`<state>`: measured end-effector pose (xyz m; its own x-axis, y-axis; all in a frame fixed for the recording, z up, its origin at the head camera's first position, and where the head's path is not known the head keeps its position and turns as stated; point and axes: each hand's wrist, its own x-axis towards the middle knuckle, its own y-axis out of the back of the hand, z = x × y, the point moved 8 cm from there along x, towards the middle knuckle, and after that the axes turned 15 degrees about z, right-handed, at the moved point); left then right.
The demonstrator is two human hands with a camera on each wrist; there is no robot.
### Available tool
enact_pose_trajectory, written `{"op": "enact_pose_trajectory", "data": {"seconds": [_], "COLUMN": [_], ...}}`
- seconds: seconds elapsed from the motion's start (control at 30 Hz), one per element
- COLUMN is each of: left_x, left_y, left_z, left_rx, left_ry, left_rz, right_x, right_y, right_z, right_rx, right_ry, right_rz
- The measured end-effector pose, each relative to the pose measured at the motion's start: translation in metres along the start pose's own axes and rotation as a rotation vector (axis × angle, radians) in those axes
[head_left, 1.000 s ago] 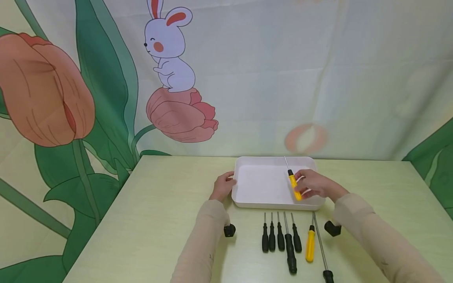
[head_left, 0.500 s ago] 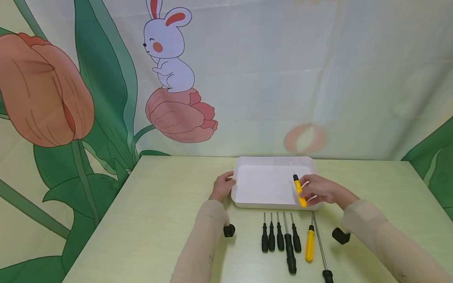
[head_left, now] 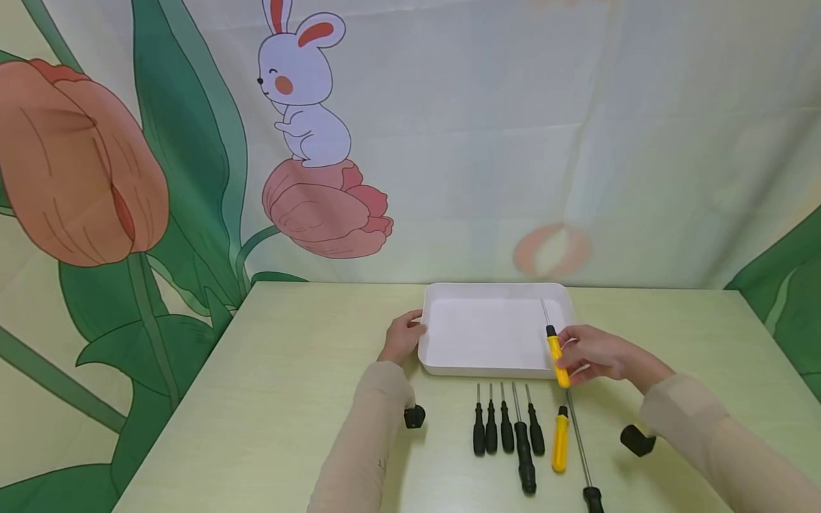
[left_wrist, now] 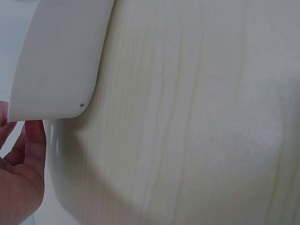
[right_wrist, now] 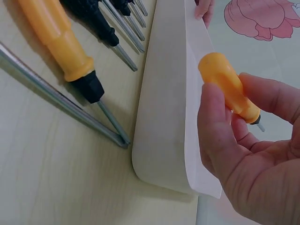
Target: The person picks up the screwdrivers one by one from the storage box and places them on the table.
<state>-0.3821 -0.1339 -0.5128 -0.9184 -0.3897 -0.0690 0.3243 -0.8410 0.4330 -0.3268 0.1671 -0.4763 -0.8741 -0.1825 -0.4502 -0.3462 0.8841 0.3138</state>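
Observation:
A yellow-handled screwdriver [head_left: 557,356] is pinched between the thumb and fingers of my right hand [head_left: 596,354]. Its thin shaft points toward the back, over the right part of a white tray [head_left: 494,372]. In the right wrist view the yellow handle [right_wrist: 220,82] hangs above the tray's near wall [right_wrist: 161,98]. My left hand [head_left: 403,337] grips the tray's left edge; the left wrist view shows its fingers [left_wrist: 35,140] at the corner of the rim.
Several black-handled screwdrivers [head_left: 507,434] lie in a row before the tray. Right of them lie another yellow-handled screwdriver [head_left: 560,443] and a long-shafted screwdriver with a black handle [head_left: 593,499]. A printed cloth [head_left: 449,157] hangs behind the table [head_left: 276,399].
My right hand has carried the yellow-handled screwdriver to the right and toward me, from above the tray's interior to its near right edge. The left hand has stayed on the tray.

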Motion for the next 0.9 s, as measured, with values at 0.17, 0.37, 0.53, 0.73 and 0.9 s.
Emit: {"op": "enact_pose_trajectory", "data": {"seconds": [0.17,0.37,0.53,0.73,0.9], "left_x": [0.001,0.002,0.002,0.002,0.001], "left_y": [-0.001,-0.001,-0.002,-0.003,-0.003], "left_z": [-0.001,-0.002,-0.002,-0.002,-0.002], "left_rx": [0.001,-0.002,-0.003,-0.003,-0.001], "left_ry": [0.003,-0.004,0.009,0.005,0.010], "left_rz": [0.005,0.001,-0.004,-0.006,-0.009], "right_x": [-0.007,-0.018,-0.025,-0.032,-0.039], "right_y": [0.004,0.006,0.008,0.009,0.008], "right_z": [0.007,0.013,0.020,0.029,0.035], "right_rx": [0.006,0.012,0.012,0.023,0.027], "right_ry": [-0.023,-0.031,-0.049,-0.068,-0.083], "right_rz": [0.011,0.005,0.017,0.005,-0.024]}}
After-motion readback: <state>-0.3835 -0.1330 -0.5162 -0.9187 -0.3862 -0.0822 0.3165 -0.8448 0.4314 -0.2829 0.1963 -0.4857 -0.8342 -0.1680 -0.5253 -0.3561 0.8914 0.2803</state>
